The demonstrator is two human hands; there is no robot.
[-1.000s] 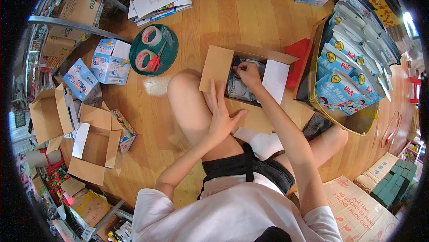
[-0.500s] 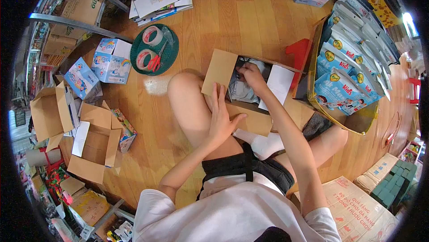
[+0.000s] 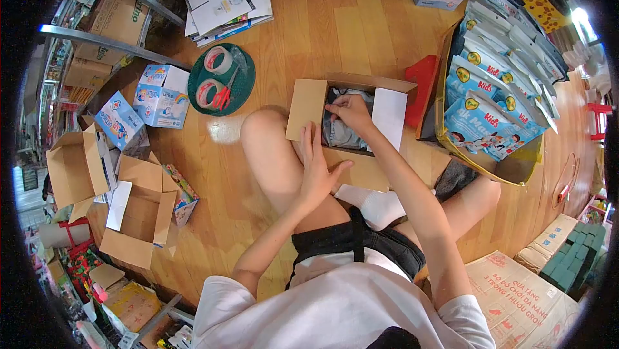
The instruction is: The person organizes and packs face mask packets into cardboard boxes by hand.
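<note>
An open cardboard box (image 3: 362,167) sits in front of my crossed legs, its flaps folded outward. Crumpled grey plastic packaging (image 3: 342,135) fills the inside. My right hand (image 3: 352,114) reaches into the box, with thumb and fingers pinched together at the packaging near the left wall. What lies beneath the plastic is hidden. My left hand (image 3: 317,167) rests against the box's near left corner, fingers stretched along the left flap (image 3: 305,107) and thumb spread apart over the front flap.
A yellow-edged bin (image 3: 516,169) of blue and white "Kids" mask packs stands to the right, beside a red object (image 3: 420,88). Tape rolls and red scissors (image 3: 222,97) lie in a green tray (image 3: 244,84). Open cartons (image 3: 145,210) and blue-white boxes (image 3: 161,100) stand on the left.
My right hand has shifted slightly left inside the box, toward its left wall. My left hand stays on the corner. The view has tilted a little, and the box appears slightly turned.
</note>
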